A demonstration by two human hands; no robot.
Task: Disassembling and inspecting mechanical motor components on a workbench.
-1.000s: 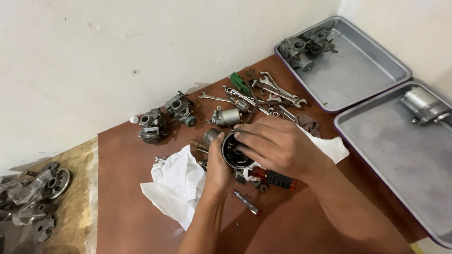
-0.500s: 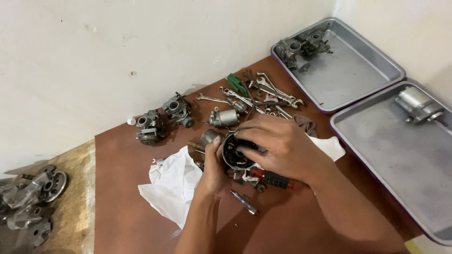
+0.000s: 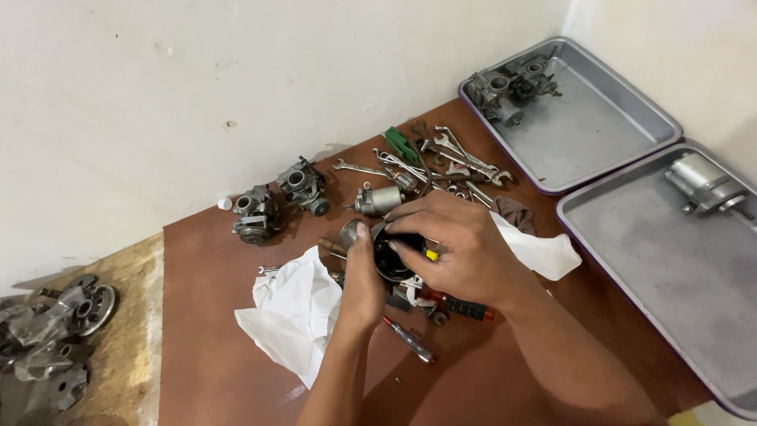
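Round black part [image 3: 392,254] sits right between both hands, held just above the brown table [image 3: 205,347], near the middle of it. It's a short round thing, so no real long axis I can make out; its open round face tips up toward the camera, and a small yellow bit shows at its right edge.

Going left to right: a pile of grey metal castings [image 3: 47,331] lies on the bare floor off the table's left edge. On the table near the wall there are two carburetors [image 3: 276,203] side by side, then a small grey cylinder part [image 3: 377,199]. A crumpled white rag [image 3: 296,312] lies under the left hand [image 3: 363,288], which grips the black part from the left with the thumb up on its rim. The right hand [image 3: 465,248] is closed over the part from the top and right, fingertips pressing on its face, so both hands are clamped on it together.

Below them lie a small red-tipped screwdriver [image 3: 410,340] and a red-and-black handled tool [image 3: 461,308]. Behind the hands is a heap of wrenches [image 3: 449,158]. On the right, two metal trays [image 3: 599,134]: the far one has another carburetor [image 3: 509,87], the near one a grey cylinder motor [image 3: 706,183].
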